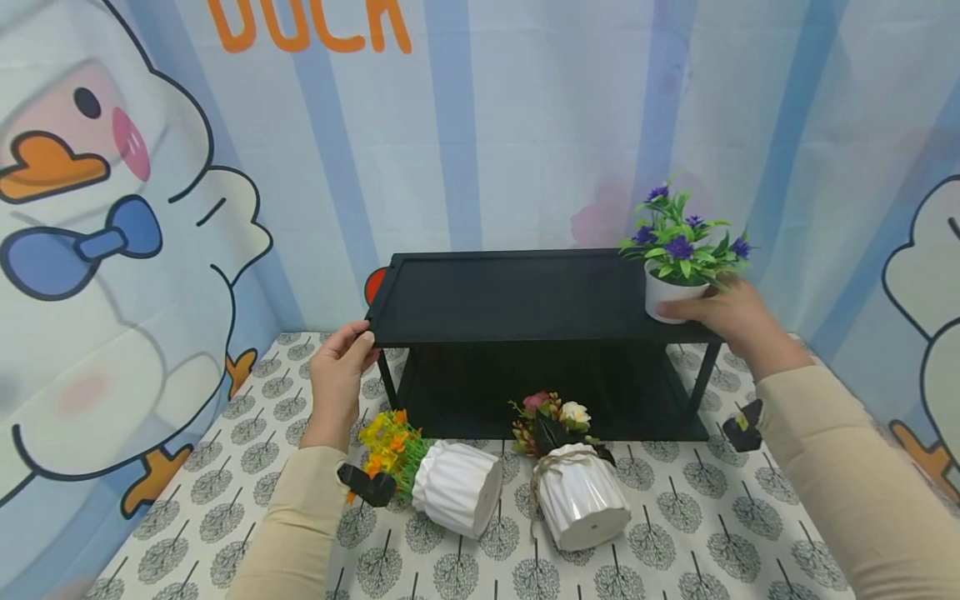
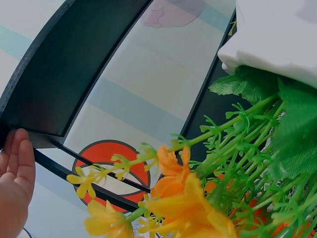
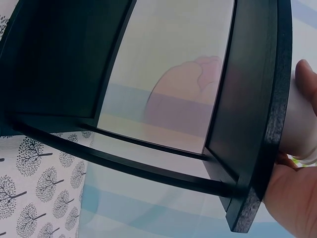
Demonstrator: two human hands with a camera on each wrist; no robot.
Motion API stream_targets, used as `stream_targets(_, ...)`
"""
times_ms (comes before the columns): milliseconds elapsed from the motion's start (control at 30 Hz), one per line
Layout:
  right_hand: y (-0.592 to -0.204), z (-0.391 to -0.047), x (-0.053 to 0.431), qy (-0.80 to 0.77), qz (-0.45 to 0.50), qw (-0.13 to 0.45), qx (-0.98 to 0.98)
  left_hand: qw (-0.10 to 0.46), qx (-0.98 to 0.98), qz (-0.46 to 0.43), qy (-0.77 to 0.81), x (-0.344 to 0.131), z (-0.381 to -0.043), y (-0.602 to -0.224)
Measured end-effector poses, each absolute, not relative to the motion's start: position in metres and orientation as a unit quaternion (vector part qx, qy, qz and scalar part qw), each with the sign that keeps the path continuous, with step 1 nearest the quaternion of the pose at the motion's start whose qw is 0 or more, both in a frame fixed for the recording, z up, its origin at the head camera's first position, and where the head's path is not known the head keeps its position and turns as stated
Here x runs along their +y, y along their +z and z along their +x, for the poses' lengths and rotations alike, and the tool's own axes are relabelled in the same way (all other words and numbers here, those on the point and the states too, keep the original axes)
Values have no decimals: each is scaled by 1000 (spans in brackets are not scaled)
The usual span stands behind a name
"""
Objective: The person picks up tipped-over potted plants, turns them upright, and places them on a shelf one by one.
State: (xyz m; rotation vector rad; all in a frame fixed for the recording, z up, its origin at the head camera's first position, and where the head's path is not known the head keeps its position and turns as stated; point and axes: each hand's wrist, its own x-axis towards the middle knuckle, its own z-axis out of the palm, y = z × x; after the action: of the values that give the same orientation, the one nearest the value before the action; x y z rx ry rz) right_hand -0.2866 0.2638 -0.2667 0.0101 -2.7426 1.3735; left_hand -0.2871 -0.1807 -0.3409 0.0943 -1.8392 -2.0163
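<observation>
A black two-tier shelf [image 1: 510,296] stands against the backdrop. On the right end of its top board is a white pot of purple artificial flowers [image 1: 666,292], upright. My right hand [image 1: 738,321] holds that pot, thumb across its front; the far fingers are hidden. At the front left corner of the top board, my left hand [image 1: 337,371] pinches the edge; the left wrist view shows its fingers [image 2: 21,158] at that corner. Two white pots lie tipped over before the shelf: one with yellow and orange flowers [image 1: 390,446], one with pink and cream flowers [image 1: 558,417].
The tablecloth [image 1: 457,575] is printed with grey trees. A duck-print backdrop [image 1: 525,125] hangs behind and along the sides. The shelf's lower board [image 1: 525,383] sits just behind the tipped pots, and thin black posts [image 1: 702,379] join the two tiers.
</observation>
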Motion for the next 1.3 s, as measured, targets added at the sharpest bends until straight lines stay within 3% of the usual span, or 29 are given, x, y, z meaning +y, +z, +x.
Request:
stream_targets(700,-267,-283,269,477,-9,21,-879,198,-671,36,-714,-182,-286,-338)
stream_targets(1300,-271,-227,278,501,-4,12,-865,203,-669,36,-714,-179,-283,-337)
